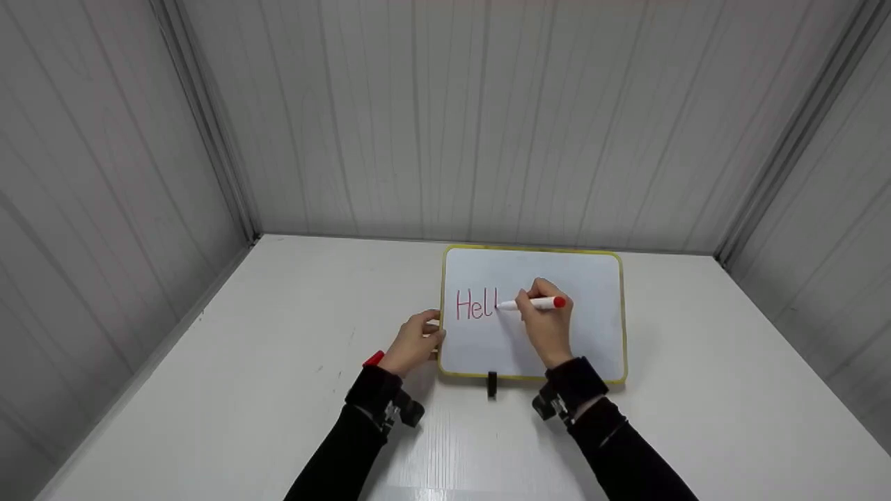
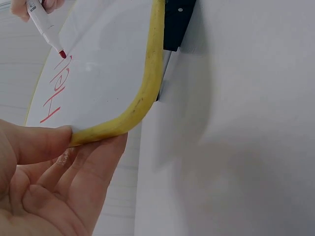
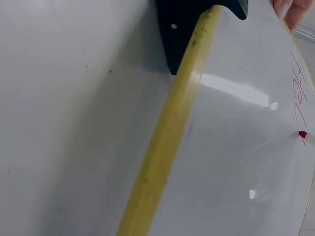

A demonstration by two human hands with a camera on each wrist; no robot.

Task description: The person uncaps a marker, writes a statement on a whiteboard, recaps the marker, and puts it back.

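Observation:
A white board (image 1: 592,292) with a yellow frame (image 2: 147,83) lies flat on the white table (image 1: 264,362). Red letters "Hel" (image 1: 473,305) are written on it, with a further stroke beside them. My right hand (image 1: 532,298) grips a white marker (image 1: 532,303) with a red end, its red tip (image 2: 62,54) touching the board just right of the letters. My left hand (image 1: 430,328) pinches the board's left edge near the front corner, thumb on top and fingers (image 2: 93,162) beneath the frame. In the right wrist view the marker tip (image 3: 302,134) meets the board's surface.
A black clip (image 1: 492,384) sticks out from the board's front edge. A small red object (image 1: 374,358) shows by my left wrist. Grey panelled walls (image 1: 487,118) close in the table at the back and both sides. The table is bare left and right of the board.

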